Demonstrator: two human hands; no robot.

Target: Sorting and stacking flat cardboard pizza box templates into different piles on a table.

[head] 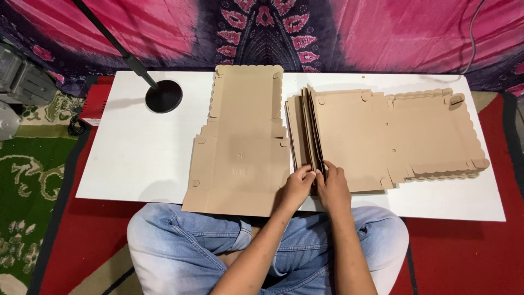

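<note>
A flat brown cardboard box blank [240, 147] lies unfolded on the white board [136, 147], its near edge hanging over my lap. To its right sits a stack of the same scalloped-edged blanks [393, 134]. Several sheets at the stack's left edge stand lifted on edge. My left hand [297, 186] and my right hand [332, 186] meet at the near end of those raised sheets, fingers pinching their edges from either side. The fingertips are partly hidden among the sheets.
A black round stand base [164, 96] with a slanted pole stands at the board's far left. A red box [95, 104] sits off the left edge. Pink and purple patterned cloth [273, 27] hangs behind. Grey equipment [19, 82] is at far left on the carpet.
</note>
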